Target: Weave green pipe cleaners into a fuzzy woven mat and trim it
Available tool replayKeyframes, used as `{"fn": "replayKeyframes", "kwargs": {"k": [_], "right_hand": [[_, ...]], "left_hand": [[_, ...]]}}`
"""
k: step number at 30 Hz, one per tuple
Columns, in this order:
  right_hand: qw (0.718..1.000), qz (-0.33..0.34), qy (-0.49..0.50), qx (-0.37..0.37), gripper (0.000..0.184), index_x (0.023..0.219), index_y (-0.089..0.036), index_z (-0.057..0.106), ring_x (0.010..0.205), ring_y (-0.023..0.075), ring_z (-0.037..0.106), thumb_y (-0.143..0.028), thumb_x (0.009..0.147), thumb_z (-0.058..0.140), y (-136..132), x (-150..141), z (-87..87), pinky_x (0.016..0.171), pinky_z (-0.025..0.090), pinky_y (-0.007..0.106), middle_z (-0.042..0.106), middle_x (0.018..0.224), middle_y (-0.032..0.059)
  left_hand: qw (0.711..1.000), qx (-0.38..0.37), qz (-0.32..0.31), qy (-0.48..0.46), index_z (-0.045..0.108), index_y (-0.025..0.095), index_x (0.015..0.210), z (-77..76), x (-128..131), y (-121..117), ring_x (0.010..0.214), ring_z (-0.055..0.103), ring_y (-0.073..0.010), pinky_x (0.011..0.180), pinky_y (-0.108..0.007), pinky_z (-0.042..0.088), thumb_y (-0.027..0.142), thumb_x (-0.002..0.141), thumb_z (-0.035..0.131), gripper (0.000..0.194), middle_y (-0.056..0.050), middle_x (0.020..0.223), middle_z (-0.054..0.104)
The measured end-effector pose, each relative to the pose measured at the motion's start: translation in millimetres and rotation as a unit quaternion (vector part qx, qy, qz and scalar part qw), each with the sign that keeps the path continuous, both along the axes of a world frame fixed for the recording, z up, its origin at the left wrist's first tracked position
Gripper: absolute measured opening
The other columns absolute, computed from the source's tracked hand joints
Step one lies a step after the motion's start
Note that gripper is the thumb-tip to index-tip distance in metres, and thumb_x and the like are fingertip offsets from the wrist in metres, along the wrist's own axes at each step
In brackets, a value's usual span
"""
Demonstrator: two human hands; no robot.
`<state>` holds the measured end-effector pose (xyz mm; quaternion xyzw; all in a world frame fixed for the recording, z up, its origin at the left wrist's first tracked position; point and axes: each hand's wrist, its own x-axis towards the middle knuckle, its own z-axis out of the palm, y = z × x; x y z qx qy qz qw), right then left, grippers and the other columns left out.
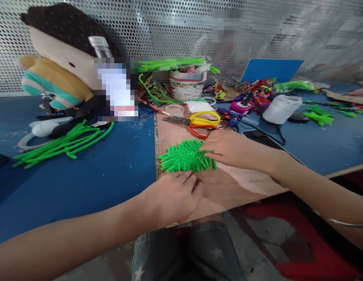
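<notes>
A woven patch of fuzzy green pipe cleaners point(184, 155) lies flat on the wooden board point(240, 181) in front of me, its strand ends sticking out around the edges. At its near edge, my left hand point(174, 195) is closed, with curled fingers on the strands. My right hand point(228, 146) comes in from the right, thumb and fingers closed on the patch's right edge. Just behind the patch rest yellow-handled pliers point(203, 118) and red-handled scissors point(199, 131).
Loose green pipe cleaners point(67, 144) lie on the blue table point(125, 156) at left. Farther back stand a white basket point(187, 86), a pixelated bottle point(115, 86) and plush toys point(64, 50). A dark phone-like slab point(265, 139) sits beyond my right forearm, near a white roll point(282, 108).
</notes>
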<state>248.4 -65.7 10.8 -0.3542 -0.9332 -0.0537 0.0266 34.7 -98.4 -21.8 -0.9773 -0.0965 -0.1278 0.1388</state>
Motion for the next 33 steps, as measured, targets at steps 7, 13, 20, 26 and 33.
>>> {"fn": "replayKeyframes", "kwargs": {"k": [7, 13, 20, 26, 33], "right_hand": [[0.996, 0.055, -0.062, 0.014, 0.019, 0.087, -0.012, 0.064, 0.083, 0.0183, 0.058, -0.016, 0.088, 0.045, -2.3, -26.5, -10.5, 0.069, 0.042, 0.030, 0.065, 0.088, 0.0080], [0.992, 0.049, -0.108, 0.046, 0.012, 0.084, -0.013, 0.060, 0.075, 0.0175, 0.056, -0.013, 0.086, 0.048, -6.8, -29.9, -9.2, 0.062, 0.038, 0.029, 0.061, 0.083, 0.0052], [0.991, 0.056, -0.105, 0.063, 0.013, 0.082, -0.013, 0.060, 0.078, 0.0179, 0.055, -0.010, 0.086, 0.048, -6.1, -34.8, -9.9, 0.068, 0.038, 0.029, 0.061, 0.080, 0.0053], [0.995, 0.051, -0.081, 0.010, 0.019, 0.082, -0.013, 0.061, 0.079, 0.0176, 0.056, -0.016, 0.089, 0.043, 1.6, -33.2, -9.1, 0.069, 0.039, 0.030, 0.062, 0.085, 0.0077], [0.991, 0.055, -0.119, 0.009, 0.017, 0.079, -0.013, 0.062, 0.076, 0.0195, 0.059, -0.014, 0.086, 0.046, 2.2, -39.3, 0.9, 0.063, 0.039, 0.030, 0.063, 0.082, 0.0075]], "left_hand": [[0.999, -0.042, 0.029, 0.006, 0.060, 0.009, 0.094, 1.7, 0.0, -3.2, 0.086, 0.065, -0.0233, 0.071, -0.033, 0.055, 0.014, 0.082, 0.048, 0.018, -0.015, 0.098, 0.068], [0.985, -0.148, 0.076, 0.056, 0.058, 0.012, 0.091, 8.6, 2.1, -3.7, 0.078, 0.065, -0.0218, 0.063, -0.034, 0.055, 0.013, 0.083, 0.045, 0.015, -0.012, 0.099, 0.066], [0.978, -0.168, 0.088, 0.090, 0.057, 0.014, 0.083, 13.2, 2.8, -0.7, 0.069, 0.065, -0.0216, 0.057, -0.033, 0.054, 0.013, 0.082, 0.046, 0.012, -0.008, 0.084, 0.068], [0.983, -0.149, 0.086, 0.072, 0.057, 0.014, 0.086, 9.6, 3.8, -1.4, 0.066, 0.065, -0.0229, 0.054, -0.035, 0.054, 0.013, 0.082, 0.047, 0.012, -0.006, 0.077, 0.067], [0.983, -0.146, 0.084, 0.078, 0.056, 0.014, 0.081, 12.9, 2.8, -0.6, 0.060, 0.065, -0.0221, 0.050, -0.033, 0.053, 0.014, 0.080, 0.049, 0.008, -0.005, 0.068, 0.065]]}}
